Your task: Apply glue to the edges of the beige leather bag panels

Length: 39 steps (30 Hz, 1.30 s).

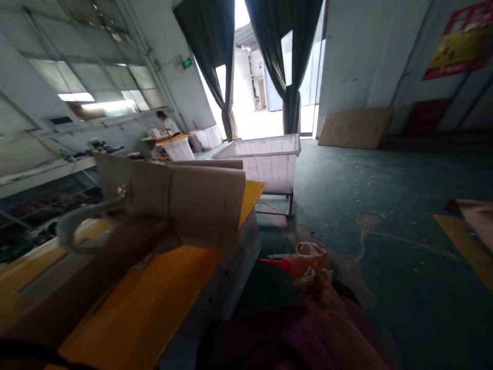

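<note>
Currently, your left hand (115, 262) grips the folded beige panel (200, 205), probably faux leather, from below. It is raised above the yellow sheet (154, 303), which covers the white bench (231, 267), and does not touch it. A small metal fitting (124, 191) sits on the panel's left part, and a pale loop strap (77, 226) hangs from it. Your left fingers are closed on the panel, though blur hides their exact placement.

Your right hand (321, 298) is lower, just past the bench edge, and is closed around an orange squeeze bottle (306, 264) with a red nozzle (273, 262). A crumpled cloth (314, 275) lies between your right hand and the bottle. The pink sleeve (308, 334) covers the forearm below.

To maintain this hold:

1. Keep the panel's fold level and supported from underneath.
2. Let the loop strap hang free of your left hand.
3. Point the red nozzle away from the panel and the yellow sheet.
4. Keep the cloth around the bottle body, clear of the nozzle tip.

Beyond the bench stands a white wheeled tub (265, 169). A co-worker (167, 123) stands at a far table, well apart from your hands.
</note>
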Tool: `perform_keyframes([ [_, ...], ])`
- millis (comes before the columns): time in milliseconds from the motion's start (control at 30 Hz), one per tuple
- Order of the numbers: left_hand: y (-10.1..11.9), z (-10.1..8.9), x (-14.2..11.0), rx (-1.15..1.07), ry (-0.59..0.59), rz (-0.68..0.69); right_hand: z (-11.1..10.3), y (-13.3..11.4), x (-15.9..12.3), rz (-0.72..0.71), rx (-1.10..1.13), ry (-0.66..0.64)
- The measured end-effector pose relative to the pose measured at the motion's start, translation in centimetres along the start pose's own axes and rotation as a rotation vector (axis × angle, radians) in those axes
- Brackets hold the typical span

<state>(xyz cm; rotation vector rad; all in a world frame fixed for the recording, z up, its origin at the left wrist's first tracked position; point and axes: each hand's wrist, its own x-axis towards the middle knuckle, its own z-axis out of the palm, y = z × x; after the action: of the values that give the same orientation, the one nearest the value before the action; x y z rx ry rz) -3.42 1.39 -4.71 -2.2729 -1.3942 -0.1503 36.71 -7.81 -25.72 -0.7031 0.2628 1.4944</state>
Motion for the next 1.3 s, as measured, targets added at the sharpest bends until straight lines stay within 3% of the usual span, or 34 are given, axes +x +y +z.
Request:
perform_keyframes([
  [67,0.3,2.8,-3.5,0.128,0.055,0.142,0.3,0.1,0.5,-0.019,0.006,-0.025],
  [133,1.3,4.6,-6.6,0.175,0.125,0.201,0.7,0.2,0.9,-0.034,-0.007,-0.021],
  [267,4.3,4.7,-10.2,0.258,0.261,0.137,2.2,0.5,1.4,-0.056,-0.062,-0.049],
  [533,7.2,3.5,-11.2,0.26,0.328,0.108,4.7,2.6,2.5,-0.184,-0.217,-0.196],
  [733,7.9,4.1,-13.1,0.266,0.286,0.084,5.3,3.7,5.0,-0.305,-0.303,-0.184],
  [933,7.8,5.4,-14.7,0.265,0.282,0.064,4.5,3.8,5.4,-0.301,-0.343,-0.143],
  [1133,8.5,5.2,-15.2,0.238,0.276,0.072,2.4,3.3,4.3,-0.253,-0.377,-0.184],
  [1300,8.5,5.8,-16.0,0.263,0.256,0.103,3.6,3.3,4.7,-0.277,-0.334,-0.208],
])
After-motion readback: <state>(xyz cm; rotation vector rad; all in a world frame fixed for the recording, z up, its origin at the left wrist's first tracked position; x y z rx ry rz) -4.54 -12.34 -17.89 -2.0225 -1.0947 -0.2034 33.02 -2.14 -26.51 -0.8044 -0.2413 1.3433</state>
